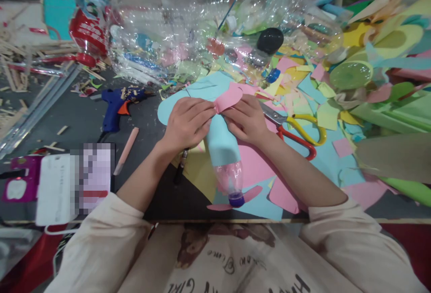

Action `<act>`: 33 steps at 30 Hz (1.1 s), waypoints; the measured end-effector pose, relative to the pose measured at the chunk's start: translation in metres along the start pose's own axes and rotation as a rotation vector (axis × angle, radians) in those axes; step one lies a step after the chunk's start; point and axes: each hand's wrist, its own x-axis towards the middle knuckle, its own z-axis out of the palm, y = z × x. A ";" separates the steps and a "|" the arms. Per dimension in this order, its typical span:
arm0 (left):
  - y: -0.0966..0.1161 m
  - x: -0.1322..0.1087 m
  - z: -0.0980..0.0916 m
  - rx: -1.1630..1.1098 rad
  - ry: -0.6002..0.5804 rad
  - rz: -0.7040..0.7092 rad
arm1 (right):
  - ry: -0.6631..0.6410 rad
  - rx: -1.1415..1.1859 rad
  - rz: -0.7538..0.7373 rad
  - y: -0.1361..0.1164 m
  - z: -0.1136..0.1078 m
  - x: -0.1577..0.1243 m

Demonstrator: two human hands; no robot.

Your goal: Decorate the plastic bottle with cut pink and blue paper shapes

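Note:
A plastic bottle (228,174) wrapped in light blue paper (222,142) lies on the table, its purple cap (236,199) toward me. At its far end is a curved pink paper piece (229,98). My left hand (189,121) pinches the left edge of that piece, fingers closed. Under and along its right side, my right hand (247,118) grips it with bent fingers, close to the bottle. Fingertips of the right hand are partly hidden by the pink paper. Pink paper shapes (253,193) stick out beside the cap.
Scissors with red and yellow handles (303,133) lie right of my right hand. A blue glue gun (112,107), a phone (97,176) and a pink stick (127,150) are on the left. Clear plastic bottles (161,28) and paper scraps (325,115) crowd the back and right.

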 end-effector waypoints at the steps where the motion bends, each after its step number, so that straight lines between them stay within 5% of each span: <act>1: 0.000 0.000 0.000 -0.015 -0.016 -0.014 | -0.014 0.008 -0.004 0.000 0.000 0.000; 10: -0.001 -0.002 0.003 0.095 0.092 0.114 | 0.003 -0.047 0.025 -0.002 0.002 -0.002; 18: 0.002 0.000 0.001 0.087 0.014 0.059 | 0.037 -0.079 -0.009 -0.004 -0.001 0.002; 28: -0.001 -0.002 0.006 0.081 0.118 -0.024 | 0.055 0.197 0.351 -0.007 0.000 0.003; 33: 0.002 0.001 0.003 0.003 -0.039 -0.129 | -0.024 0.492 0.566 -0.028 -0.005 -0.007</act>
